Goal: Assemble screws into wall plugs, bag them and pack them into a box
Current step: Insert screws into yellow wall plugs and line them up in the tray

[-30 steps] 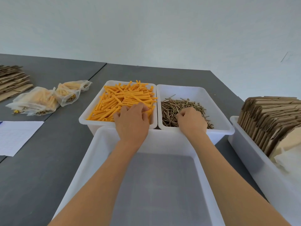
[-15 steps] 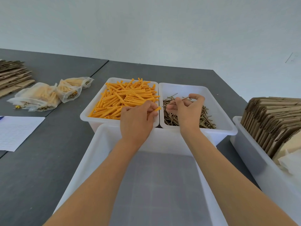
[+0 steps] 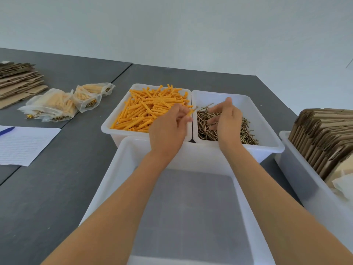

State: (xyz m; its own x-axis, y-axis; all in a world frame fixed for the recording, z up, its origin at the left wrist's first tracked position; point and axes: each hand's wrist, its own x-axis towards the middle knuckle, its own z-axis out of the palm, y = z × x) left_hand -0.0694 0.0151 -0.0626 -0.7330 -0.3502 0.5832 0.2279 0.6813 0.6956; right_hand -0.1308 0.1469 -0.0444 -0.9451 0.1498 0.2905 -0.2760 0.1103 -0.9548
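A white bin (image 3: 118, 115) holds many orange wall plugs (image 3: 145, 111). Beside it on the right, a second white bin (image 3: 267, 134) holds a pile of brass screws (image 3: 246, 129). My left hand (image 3: 168, 129) hovers over the plug bin's right edge, pinching one orange wall plug (image 3: 191, 112) that points towards the screws. My right hand (image 3: 227, 121) is over the screw pile with thumb up and fingers spread; I see no screw gripped in it. A thin screw (image 3: 205, 107) lies just off the plug's tip. A large empty white bin (image 3: 114, 178) sits under my forearms.
Filled clear bags (image 3: 55, 104) of plugs and screws lie at the left on the grey table (image 3: 57, 188). Flat cardboard (image 3: 17, 81) is stacked at the far left. A lined sheet (image 3: 26, 146) with a blue pen (image 3: 6, 131) lies nearer. At the right, a white bin (image 3: 298, 180) holds folded cardboard boxes (image 3: 324, 134).
Both hands rose out of the bins, the left with a plug and the right with a screw, and met. My right hand has now opened and dropped back over the screws.
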